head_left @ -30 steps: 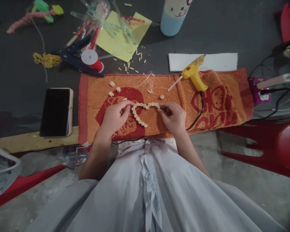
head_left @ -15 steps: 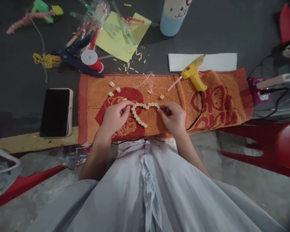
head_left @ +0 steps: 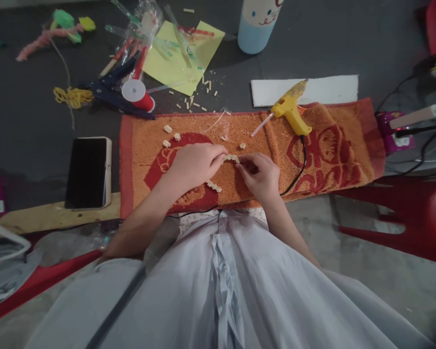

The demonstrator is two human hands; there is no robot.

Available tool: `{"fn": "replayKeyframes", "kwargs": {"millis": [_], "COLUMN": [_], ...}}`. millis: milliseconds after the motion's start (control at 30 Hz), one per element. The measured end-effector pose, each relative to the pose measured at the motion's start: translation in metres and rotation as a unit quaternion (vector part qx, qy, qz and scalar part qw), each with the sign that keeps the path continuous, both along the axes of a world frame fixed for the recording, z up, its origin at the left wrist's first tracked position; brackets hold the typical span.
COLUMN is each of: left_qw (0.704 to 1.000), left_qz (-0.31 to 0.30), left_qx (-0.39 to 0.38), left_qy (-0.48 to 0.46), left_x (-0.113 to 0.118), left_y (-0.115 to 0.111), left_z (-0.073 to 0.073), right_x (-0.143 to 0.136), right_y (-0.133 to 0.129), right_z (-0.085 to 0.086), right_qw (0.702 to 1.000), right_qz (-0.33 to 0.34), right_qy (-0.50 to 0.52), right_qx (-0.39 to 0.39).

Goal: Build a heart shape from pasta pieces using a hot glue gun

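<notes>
A pale, knobbly heart-shaped outline (head_left: 214,186), made of small joined pieces and unjoined at its lower right, lies over the orange towel (head_left: 247,184). My left hand (head_left: 195,165) reaches across it and hides much of its left side; thumb and fingertips pinch near the dip at its top. At the upper right end, my right hand (head_left: 260,175) pinches the strip between thumb and forefinger. Several small pale clusters (head_left: 167,129) rest on the towel beyond my left hand, and a single small cluster (head_left: 242,146) sits above my right hand.
A yellow glue gun (head_left: 290,110) leans on a white strip (head_left: 263,92), its cord trailing past my right hand. Behind the towel are a red thread spool (head_left: 145,103), dark blue pliers-like tool (head_left: 107,94), yellow paper (head_left: 160,63) and bottle (head_left: 256,31). A phone (head_left: 86,172) lies left.
My left hand has moved right, from the heart's left side to the dip at its top, now covering much of the shape. My right hand stays at the upper right end.
</notes>
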State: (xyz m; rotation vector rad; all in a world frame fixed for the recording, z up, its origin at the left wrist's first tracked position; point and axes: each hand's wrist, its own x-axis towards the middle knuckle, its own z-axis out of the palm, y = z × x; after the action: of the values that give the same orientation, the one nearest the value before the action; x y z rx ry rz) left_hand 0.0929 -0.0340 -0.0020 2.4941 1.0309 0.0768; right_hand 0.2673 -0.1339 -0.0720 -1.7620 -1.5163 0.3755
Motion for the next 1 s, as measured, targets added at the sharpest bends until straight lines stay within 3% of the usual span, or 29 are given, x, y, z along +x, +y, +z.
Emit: {"fn": "replayKeyframes", "kwargs": {"millis": [233, 700, 867, 1000], "left_qw": [0.996, 0.991, 0.995, 0.995], "left_qz": [-0.076, -0.073, -0.038, 0.029], "left_qx": [-0.040, -0.108, -0.087, -0.075], "left_qy": [0.032, 0.029, 0.010, -0.053], "left_x": [0.036, 0.038, 0.033, 0.024], "left_y": [0.027, 0.037, 0.029, 0.005], "left_z": [-0.005, -0.007, 0.004, 0.013], "right_x": [-0.001, 0.000, 0.000, 0.000], "right_y": [0.001, 0.001, -0.002, -0.008], "right_z": [0.000, 0.000, 0.000, 0.008], "right_qw": [1.000, 1.000, 0.999, 0.995], "right_qz": [0.007, 0.016, -0.002, -0.017], "right_qy": [-0.001, 0.003, 0.017, 0.019], "right_qx": [0.011, 0.010, 0.035, 0.094]}}
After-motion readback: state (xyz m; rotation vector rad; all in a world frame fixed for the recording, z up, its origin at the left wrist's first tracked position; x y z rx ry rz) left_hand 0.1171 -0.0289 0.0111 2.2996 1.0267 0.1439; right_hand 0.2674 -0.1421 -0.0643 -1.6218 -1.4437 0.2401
